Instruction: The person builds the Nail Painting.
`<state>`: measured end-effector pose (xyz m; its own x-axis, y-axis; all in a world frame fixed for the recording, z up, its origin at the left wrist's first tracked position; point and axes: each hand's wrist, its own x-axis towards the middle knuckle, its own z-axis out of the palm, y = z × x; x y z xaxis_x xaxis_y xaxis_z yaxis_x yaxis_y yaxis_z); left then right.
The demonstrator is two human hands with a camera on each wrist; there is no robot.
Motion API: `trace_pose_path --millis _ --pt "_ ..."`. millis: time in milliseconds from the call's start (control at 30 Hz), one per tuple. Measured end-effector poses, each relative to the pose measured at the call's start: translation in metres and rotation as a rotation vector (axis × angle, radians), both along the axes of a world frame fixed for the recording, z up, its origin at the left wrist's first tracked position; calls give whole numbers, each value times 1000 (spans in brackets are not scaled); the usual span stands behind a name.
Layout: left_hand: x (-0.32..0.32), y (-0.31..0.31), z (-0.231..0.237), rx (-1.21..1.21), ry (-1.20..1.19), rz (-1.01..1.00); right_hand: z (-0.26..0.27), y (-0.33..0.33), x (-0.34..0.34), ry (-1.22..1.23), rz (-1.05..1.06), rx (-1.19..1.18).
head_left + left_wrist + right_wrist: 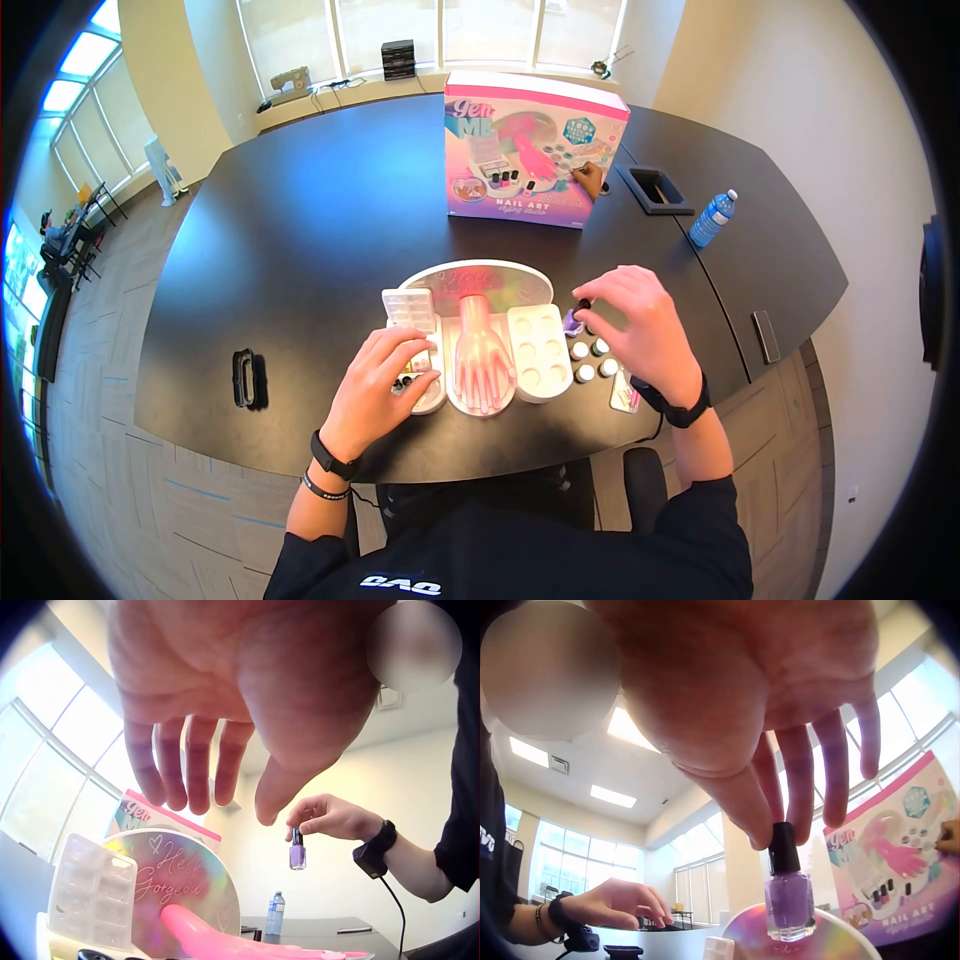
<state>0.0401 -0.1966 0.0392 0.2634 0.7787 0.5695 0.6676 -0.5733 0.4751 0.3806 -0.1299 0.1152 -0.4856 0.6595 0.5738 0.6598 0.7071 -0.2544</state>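
Note:
My right hand pinches the black cap of a purple nail polish bottle between thumb and fingers; the bottle hangs upright in the air. My left hand hovers with relaxed fingers over the left compartment, holding nothing. Between the hands lies a pink model hand on a white base, in front of a shiny rounded panel. A clear tray stands up at the left, and a white palette with round wells is at the right. White-capped bottles stand beside the palette.
A nail art box stands behind the set. Further right are a black table socket frame, a water bottle and a phone. A black object lies at the left on the dark table.

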Motion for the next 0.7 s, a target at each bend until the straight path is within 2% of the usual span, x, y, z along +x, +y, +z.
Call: trace_pose_path --millis 300,700 --pt "16 4 13 -62 -102 -117 -16 -15 -40 31 271 -47" --pt "26 4 11 -193 -190 -210 -34 -19 -71 105 415 -49"
